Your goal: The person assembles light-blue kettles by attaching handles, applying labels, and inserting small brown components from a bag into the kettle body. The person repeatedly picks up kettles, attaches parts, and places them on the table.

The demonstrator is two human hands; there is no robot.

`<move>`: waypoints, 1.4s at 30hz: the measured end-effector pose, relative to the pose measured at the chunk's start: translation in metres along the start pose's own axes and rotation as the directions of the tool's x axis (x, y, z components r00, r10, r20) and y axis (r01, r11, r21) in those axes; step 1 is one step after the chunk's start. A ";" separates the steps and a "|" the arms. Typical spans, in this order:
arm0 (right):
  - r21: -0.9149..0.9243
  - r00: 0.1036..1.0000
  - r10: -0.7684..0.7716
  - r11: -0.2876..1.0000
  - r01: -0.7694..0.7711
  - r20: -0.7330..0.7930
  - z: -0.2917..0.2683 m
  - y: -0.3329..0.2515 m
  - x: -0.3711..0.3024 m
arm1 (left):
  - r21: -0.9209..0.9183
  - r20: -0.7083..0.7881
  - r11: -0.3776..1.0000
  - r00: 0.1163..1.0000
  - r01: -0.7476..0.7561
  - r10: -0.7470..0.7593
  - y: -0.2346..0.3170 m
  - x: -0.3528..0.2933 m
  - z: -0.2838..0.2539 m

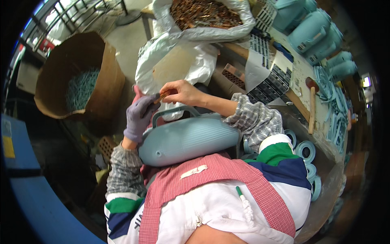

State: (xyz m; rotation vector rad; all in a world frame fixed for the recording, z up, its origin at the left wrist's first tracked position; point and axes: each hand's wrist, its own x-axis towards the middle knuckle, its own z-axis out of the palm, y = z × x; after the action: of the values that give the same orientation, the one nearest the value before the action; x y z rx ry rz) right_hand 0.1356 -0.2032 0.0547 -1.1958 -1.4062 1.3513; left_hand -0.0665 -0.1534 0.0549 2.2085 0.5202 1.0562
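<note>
A light blue ribbed plastic vessel [189, 140] with a loop handle lies sideways across my lap. Just beyond its handle my two hands meet. My left hand [140, 114], in a purple-grey knit glove, is closed with its fingertips at a small copper-coloured piece [163, 96]. My bare right hand [180, 92] pinches that same piece between thumb and fingers. The piece is too small to tell its kind, and fingers partly cover it. Behind my hands, a white sack [174, 61] hangs below an opened bag holding many copper-coloured bits [205, 14].
At the left stands a big round cardboard bin [109, 61] with thin bluish strands [83, 89] inside. A bench [298, 87] on the right carries a mallet [312, 105], dark parts in rows [270, 83] and more blue vessels [310, 30]. Blue rings [305, 151] lie by my right elbow.
</note>
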 end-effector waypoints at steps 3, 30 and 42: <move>-0.539 0.938 -0.345 0.787 0.299 0.017 0.008 -0.005 -0.010 | -0.053 0.008 0.998 0.999 0.036 -0.036 -0.003 -0.008 0.000; -0.923 0.852 -0.430 0.099 0.372 0.297 0.023 0.011 -0.029 | -0.142 0.617 0.521 0.487 0.842 -0.619 -0.020 -0.012 0.008; -0.785 0.620 -0.500 0.244 -0.569 -0.605 -0.312 0.026 0.122 | 0.034 0.469 0.992 0.875 0.120 -0.121 0.050 0.021 -0.036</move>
State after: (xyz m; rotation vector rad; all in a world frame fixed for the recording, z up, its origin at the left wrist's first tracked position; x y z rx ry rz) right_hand 0.4175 -0.0197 0.0480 -2.2696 -1.4060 -0.5176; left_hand -0.0782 -0.1639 0.1177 2.2943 0.4295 0.4219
